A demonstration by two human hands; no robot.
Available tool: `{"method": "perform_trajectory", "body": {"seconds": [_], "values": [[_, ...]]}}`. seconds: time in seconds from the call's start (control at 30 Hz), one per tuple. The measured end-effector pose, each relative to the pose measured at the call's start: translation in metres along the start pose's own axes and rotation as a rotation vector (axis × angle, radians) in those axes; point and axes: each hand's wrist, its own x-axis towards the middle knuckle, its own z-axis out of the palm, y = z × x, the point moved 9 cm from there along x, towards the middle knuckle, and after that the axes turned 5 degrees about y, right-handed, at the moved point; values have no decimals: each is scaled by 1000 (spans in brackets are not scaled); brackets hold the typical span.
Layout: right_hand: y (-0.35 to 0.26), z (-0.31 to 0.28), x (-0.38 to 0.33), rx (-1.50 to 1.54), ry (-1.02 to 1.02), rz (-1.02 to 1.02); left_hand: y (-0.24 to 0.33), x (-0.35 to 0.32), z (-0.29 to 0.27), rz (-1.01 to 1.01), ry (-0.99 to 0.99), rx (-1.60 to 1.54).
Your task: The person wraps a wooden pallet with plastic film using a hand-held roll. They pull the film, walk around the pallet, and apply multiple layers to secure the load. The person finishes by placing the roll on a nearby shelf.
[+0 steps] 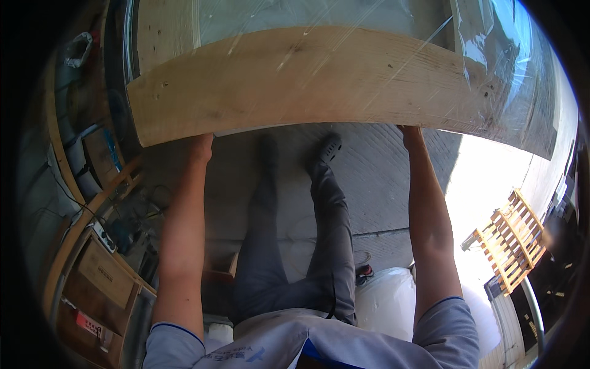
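Note:
A large wooden frame [295, 80] wrapped in clear plastic film spans the top of the view, its broad board edge toward me. My left hand [203, 146] holds the near edge toward its left side, with the fingers hidden beneath the board. Farther right, my right hand [411, 136] grips the same edge from below, and its fingers are mostly hidden too. Both arms reach straight forward. Shiny, creased film [519, 67] covers the frame's right end.
At left, a wooden shelf unit holds a cardboard box [106, 270] and a power strip [104, 237]. A slatted wooden rack [513, 241] stands at right in bright light. A white wrapped bundle [386, 301] lies beside my leg on the concrete floor [381, 184].

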Motion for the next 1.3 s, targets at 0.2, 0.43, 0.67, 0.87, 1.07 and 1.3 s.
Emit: {"method": "perform_trajectory", "body": {"seconds": [0.2, 0.43, 0.67, 0.87, 1.07, 1.3], "values": [[-45, 10, -41, -468, -60, -135, 27, -34, -9, -52, 91, 116], [-153, -44, -196, -380, 102, -5, 27, -104, -68, -171, 186, 115], [-297, -63, -281, -310, 222, -169, 107, -174, -118, -126, 190, -43], [-383, -51, -283, -206, 182, -274, 193, -198, -146, 28, 141, -180], [-432, -44, -265, -425, 374, -257, 234, -148, -158, 14, 191, -77], [-458, -28, -229, -395, 436, -196, 272, -156, -161, 90, 385, -77]]}}
